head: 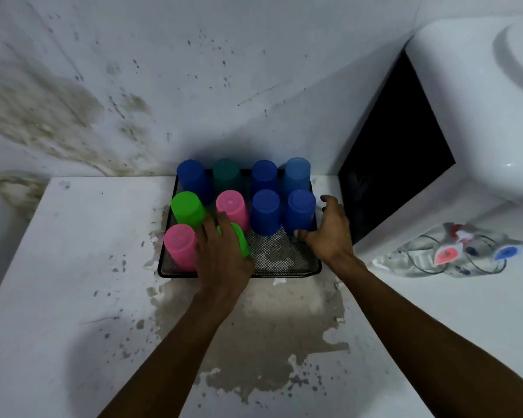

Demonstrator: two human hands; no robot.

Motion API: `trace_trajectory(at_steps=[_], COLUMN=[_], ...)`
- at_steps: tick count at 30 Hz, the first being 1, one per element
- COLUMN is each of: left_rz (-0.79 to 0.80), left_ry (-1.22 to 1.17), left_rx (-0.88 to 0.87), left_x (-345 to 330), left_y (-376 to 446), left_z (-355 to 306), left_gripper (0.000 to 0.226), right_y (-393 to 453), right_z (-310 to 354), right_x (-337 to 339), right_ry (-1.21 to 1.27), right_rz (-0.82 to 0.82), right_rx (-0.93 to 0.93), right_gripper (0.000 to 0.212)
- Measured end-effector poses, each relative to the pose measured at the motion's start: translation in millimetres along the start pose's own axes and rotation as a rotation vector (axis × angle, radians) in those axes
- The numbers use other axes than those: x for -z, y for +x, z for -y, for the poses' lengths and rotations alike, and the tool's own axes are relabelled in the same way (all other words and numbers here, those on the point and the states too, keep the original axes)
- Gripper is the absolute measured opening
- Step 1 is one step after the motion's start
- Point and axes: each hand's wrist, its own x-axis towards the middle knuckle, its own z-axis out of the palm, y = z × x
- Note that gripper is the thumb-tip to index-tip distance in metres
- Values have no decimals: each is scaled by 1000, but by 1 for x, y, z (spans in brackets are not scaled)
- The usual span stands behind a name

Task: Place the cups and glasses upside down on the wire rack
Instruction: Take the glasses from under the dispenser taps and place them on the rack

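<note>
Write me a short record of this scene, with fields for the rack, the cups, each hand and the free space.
Rack: black wire mesh rack on white counter
Upside down: nine coloured plastic cups, in rows
Left hand: grips bright green plastic cup, front row
Right hand: grips dark blue plastic cup, right end of middle row
Free space: front right of rack

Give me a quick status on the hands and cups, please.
Left hand grips bright green plastic cup, front row. Right hand holds dark blue plastic cup, middle row's right end. Both at black wire mesh rack; nothing blocking.
</note>
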Motion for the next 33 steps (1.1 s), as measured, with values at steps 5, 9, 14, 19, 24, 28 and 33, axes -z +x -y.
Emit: trace_trajectory(at_steps=[5, 9, 14, 19, 24, 28, 33], left_rz=[-200, -196, 8, 127, 87, 120, 154], left_ry=[-225, -419, -535, -483, -370, -299, -275], left_rx=[-205, -376, -412, -380, -370, -308, -214], left_x=[6, -10, -47, -79, -100, -111, -128], left_y=[-24, -55, -94, -120, -123, -107, -94], left_z=[-29, -62, -114, -168, -214, -240, -253], left_gripper=[72, 42, 33, 44, 73, 100, 100], right_y=[-41, -82, -123, -135, -112, -88, -67], right_z=[-16, -47, -112, -166, -193, -200, -203], right_x=[16, 40, 74, 121, 169, 188, 190], right_ry=[69, 139, 124, 160, 283, 352, 402], right_rz=[-27, -82, -179, -372, -456, -420, -353], right_rx=[-25, 5, -105, -251, -313, -299, -223], right_gripper=[86, 49, 30, 31, 63, 82, 82])
